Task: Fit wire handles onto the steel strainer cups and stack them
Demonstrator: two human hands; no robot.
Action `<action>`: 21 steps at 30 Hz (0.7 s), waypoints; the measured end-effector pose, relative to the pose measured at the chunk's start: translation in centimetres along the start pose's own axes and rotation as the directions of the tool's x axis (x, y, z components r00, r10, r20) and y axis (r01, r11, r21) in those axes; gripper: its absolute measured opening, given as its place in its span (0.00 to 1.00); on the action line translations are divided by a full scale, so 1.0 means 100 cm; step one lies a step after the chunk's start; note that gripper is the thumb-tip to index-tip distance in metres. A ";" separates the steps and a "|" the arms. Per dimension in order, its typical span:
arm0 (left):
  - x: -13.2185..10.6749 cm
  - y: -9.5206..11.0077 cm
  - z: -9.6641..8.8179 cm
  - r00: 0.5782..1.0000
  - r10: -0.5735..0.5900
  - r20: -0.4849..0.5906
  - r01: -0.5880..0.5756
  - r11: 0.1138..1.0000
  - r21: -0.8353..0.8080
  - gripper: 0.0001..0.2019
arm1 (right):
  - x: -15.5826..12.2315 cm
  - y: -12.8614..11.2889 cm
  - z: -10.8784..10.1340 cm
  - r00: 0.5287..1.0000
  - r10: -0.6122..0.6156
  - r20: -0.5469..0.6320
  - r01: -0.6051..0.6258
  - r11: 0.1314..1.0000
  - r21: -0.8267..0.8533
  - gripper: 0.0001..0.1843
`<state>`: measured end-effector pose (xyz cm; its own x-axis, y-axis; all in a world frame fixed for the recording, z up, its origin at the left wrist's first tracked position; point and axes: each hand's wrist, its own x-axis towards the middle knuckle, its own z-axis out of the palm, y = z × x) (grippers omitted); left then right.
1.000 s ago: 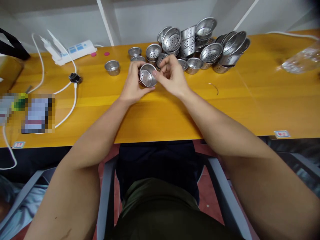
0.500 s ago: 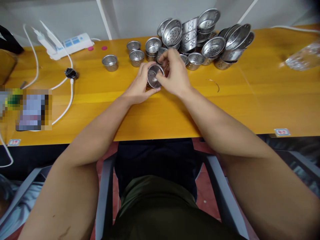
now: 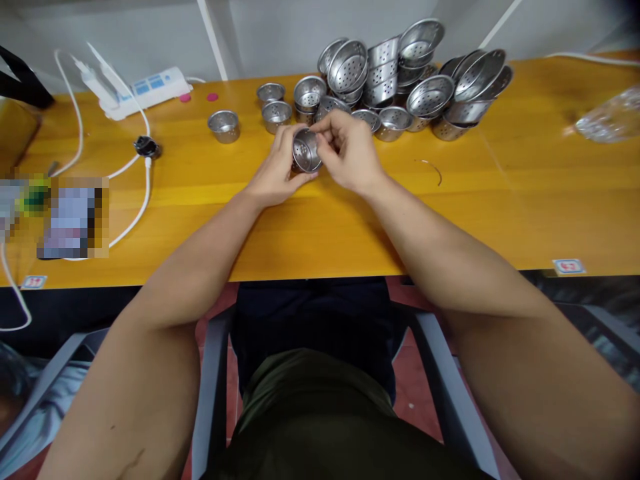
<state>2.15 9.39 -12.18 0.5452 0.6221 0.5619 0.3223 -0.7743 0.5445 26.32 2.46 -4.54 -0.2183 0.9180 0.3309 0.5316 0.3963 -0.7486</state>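
Note:
A small round steel strainer cup with a perforated base is tilted toward me just above the table. My left hand wraps round its left side, thumb below and fingers above. At the cup's right rim, my right hand has its thumb and index finger closed together; whether they grip the rim or something thin is hidden. Right behind my hands stand more strainer cups, among them a single cup on the left and a leaning stack on the right.
A cup stands apart at the left. Several larger perforated bowls lean together at the right. A white power strip with cables, a blurred phone, a thin curved wire and a clear plastic bag lie on the table.
The right thumb has come out of the cup's inside to its right rim, meeting the index finger. My left hand keeps its hold, and the cup has turned slightly.

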 end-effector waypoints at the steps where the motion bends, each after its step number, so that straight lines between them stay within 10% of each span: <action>1: 0.000 0.000 0.000 1.000 -0.008 0.001 0.008 1.000 0.004 0.53 | 0.001 0.000 0.000 1.000 0.016 0.005 -0.016 1.000 0.000 0.20; 14: -0.005 -0.012 -0.009 0.988 -0.120 -0.092 0.118 0.993 -0.025 0.53 | -0.002 -0.003 -0.002 0.986 0.126 -0.113 -0.124 0.992 0.024 0.20; 21: -0.003 -0.023 -0.040 0.945 -0.218 -0.244 0.239 0.969 0.061 0.55 | 0.005 0.018 -0.074 0.992 0.114 0.047 -0.107 0.986 -0.125 0.07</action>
<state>-1.80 11.42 -11.11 0.2563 0.7847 0.5644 0.4895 -0.6088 0.6243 33.25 3.54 -1.42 -0.1945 0.9567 0.2165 0.6497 0.2910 -0.7023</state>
